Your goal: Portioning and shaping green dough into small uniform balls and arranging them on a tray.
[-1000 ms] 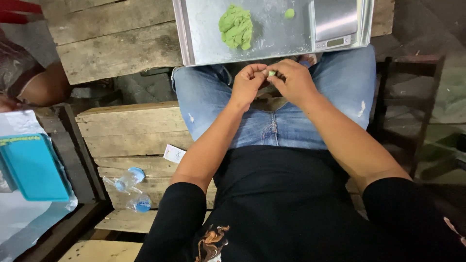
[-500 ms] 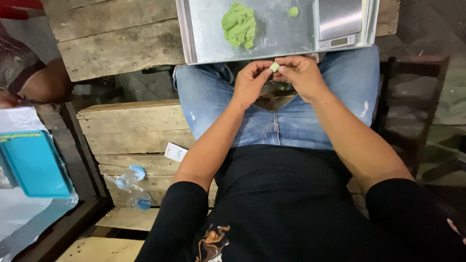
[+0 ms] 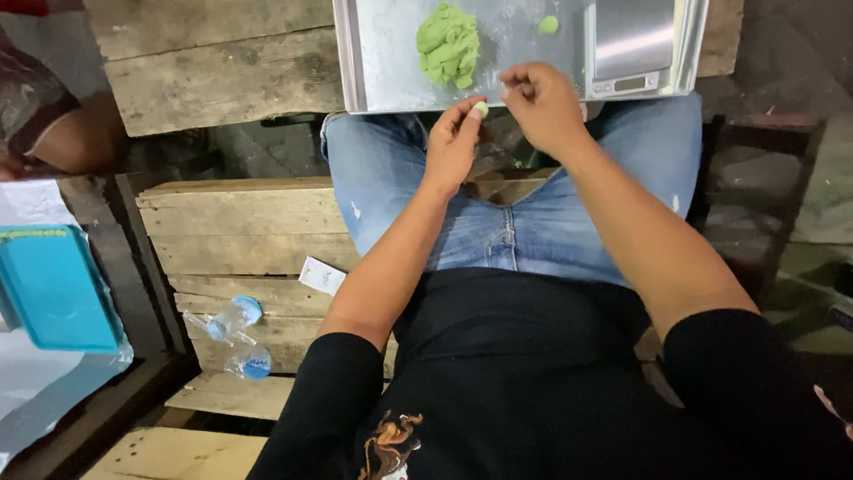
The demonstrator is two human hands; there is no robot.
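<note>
My left hand (image 3: pixel 451 142) pinches a small pale green dough piece (image 3: pixel 481 108) between thumb and fingertips, just below the near edge of a metal tray (image 3: pixel 382 53) that rests across my knees. My right hand (image 3: pixel 542 105) hovers beside it with curled fingers apart, holding nothing that I can see. On the tray lie a large lump of green dough (image 3: pixel 449 44) and a small green dough ball (image 3: pixel 548 25). A silver digital scale (image 3: pixel 633 44) sits on the tray's right side.
I sit on a wooden pallet bench (image 3: pixel 240 231) in blue jeans. Two small plastic bottles (image 3: pixel 235 333) and a white packet (image 3: pixel 322 276) lie on the planks to my left. A turquoise tray (image 3: pixel 53 289) is at far left, and another person's arm (image 3: pixel 44 124) at upper left.
My hands have parted: both were together working the small dough piece; now the left alone holds it and the right has lifted slightly away towards the tray.
</note>
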